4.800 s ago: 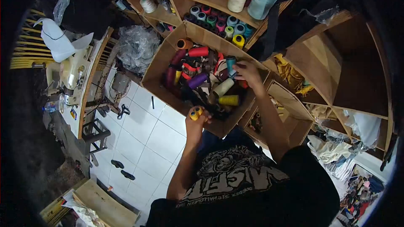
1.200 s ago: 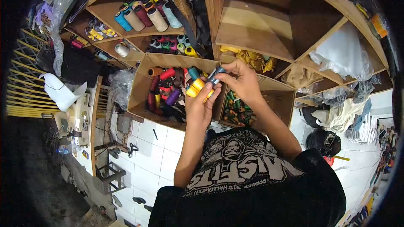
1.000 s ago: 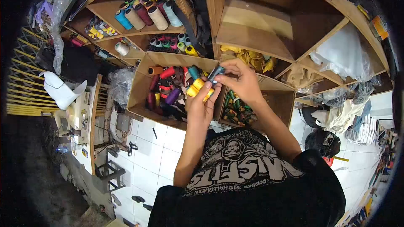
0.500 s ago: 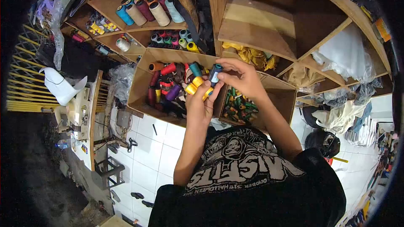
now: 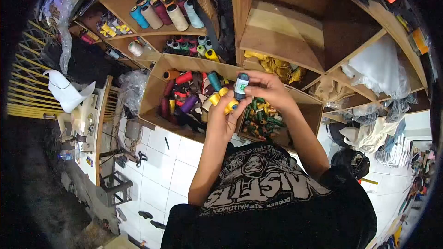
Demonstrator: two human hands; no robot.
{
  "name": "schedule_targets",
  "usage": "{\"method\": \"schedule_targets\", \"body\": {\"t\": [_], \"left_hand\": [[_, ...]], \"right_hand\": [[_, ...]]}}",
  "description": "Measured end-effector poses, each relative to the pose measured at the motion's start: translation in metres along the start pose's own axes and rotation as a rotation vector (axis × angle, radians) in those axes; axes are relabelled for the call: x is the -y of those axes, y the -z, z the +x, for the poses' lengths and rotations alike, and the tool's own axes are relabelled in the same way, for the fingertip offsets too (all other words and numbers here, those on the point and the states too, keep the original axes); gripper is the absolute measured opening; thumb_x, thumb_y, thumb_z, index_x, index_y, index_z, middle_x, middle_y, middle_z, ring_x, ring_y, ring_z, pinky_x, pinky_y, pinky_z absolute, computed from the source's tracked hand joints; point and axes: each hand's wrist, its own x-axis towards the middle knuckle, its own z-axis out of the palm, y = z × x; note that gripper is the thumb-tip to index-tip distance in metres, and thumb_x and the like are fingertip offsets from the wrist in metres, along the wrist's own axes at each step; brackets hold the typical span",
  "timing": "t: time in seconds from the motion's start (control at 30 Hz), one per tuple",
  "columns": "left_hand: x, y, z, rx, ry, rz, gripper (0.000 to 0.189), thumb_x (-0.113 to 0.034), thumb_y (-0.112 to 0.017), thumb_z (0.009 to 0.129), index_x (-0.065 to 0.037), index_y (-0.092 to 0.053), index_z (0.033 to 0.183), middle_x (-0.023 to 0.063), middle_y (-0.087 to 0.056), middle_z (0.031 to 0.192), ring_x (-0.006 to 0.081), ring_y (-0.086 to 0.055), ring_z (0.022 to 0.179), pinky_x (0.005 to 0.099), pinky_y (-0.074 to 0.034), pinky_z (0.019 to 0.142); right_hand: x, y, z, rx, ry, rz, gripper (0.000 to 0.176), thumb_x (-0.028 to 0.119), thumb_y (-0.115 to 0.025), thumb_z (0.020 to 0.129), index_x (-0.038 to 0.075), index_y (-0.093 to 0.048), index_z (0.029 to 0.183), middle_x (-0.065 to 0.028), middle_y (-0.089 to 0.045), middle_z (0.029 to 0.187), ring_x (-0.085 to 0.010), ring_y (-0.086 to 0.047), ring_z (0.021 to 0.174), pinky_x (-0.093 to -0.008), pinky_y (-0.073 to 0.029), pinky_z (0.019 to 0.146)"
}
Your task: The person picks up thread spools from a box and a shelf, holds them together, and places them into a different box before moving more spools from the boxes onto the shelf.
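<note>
My left hand (image 5: 223, 119) is closed around yellow thread spools (image 5: 215, 98), their ends poking out between thumb and fingers. Just to the right, my right hand (image 5: 270, 91) grips a dark thread spool (image 5: 241, 86) upright, its white label with a green mark facing me. The two hands are close together above a wooden bin (image 5: 146, 106). In its left compartment lie a red spool (image 5: 184, 77), a teal spool (image 5: 214, 81), a purple spool (image 5: 188, 104) and dark cloth-like scraps. The right compartment holds many small green and yellow spools (image 5: 264, 119), partly hidden by my right forearm.
Wooden shelves behind hold large thread cones (image 5: 176, 17), smaller spools (image 5: 189, 46) and yellow cloth (image 5: 277, 68). A sewing machine (image 5: 87, 122) stands on a table at left. A stool (image 5: 116, 188) and sandals are on the white tiled floor.
The dark spool has been turned in my right hand, so its label now shows more fully. The yellow spools in my left hand have shifted slightly. The whole view has moved a little.
</note>
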Motion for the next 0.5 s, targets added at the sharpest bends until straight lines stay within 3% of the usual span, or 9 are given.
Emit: {"method": "schedule_targets", "body": {"t": [0.33,0.5], "left_hand": [[0.007,-0.006,0.011,0.023,-0.111,0.140,0.020,-0.004,-0.062,0.085,0.000,-0.053,0.103,0.0097,-0.061,0.098,0.0215,-0.065,0.088,0.0288,-0.058,0.079],[0.014,-0.006,0.017,0.015,-0.121,0.155,0.020,-0.001,-0.062,0.084,0.000,-0.053,0.102,0.0111,-0.062,0.095,0.0251,-0.066,0.087,0.0326,-0.057,0.081]], "right_hand": [[-0.011,0.010,0.006,-0.090,-0.040,-0.055,0.036,0.018,-0.068,0.083,0.001,-0.059,0.114,-0.0054,-0.063,0.097,-0.0119,-0.057,0.089,-0.0263,-0.046,0.079],[-0.012,0.035,0.011,-0.211,-0.027,-0.047,0.039,0.017,-0.074,0.077,0.001,-0.061,0.110,-0.0047,-0.064,0.096,-0.0112,-0.058,0.088,-0.0270,-0.045,0.081]]}}
